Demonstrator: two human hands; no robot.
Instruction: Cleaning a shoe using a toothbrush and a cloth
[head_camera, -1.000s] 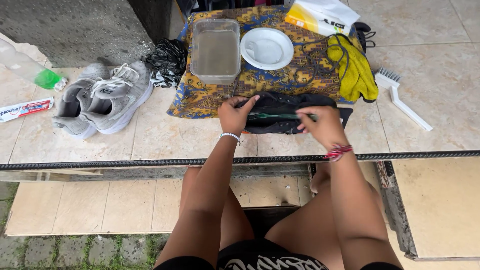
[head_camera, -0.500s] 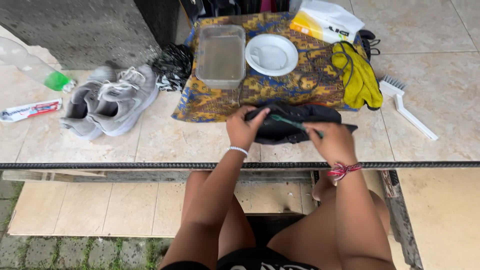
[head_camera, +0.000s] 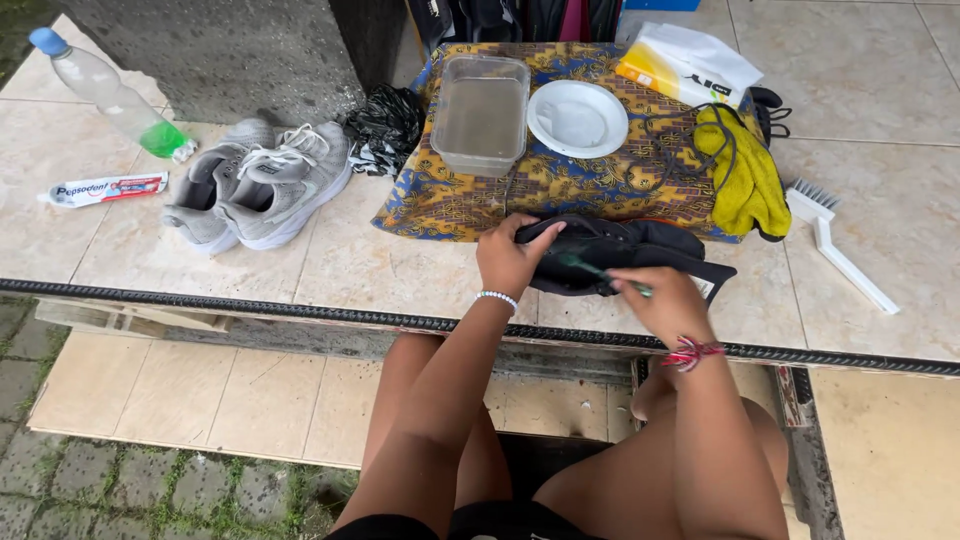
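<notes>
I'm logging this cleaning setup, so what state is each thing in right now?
Black shoe: on its side, held by the left hand.
Green brush: gripped in the right hand, against the shoe.
Clear tub: open, holding cloudy water.
White plate: upright, nothing solid in it.
Grey sneakers: paired, upright, laced.
Plastic bottle: lying down, capped, some green liquid.
Toothpaste tube: lying flat.
Yellow cloth: crumpled.
White brush: lying unused.
</notes>
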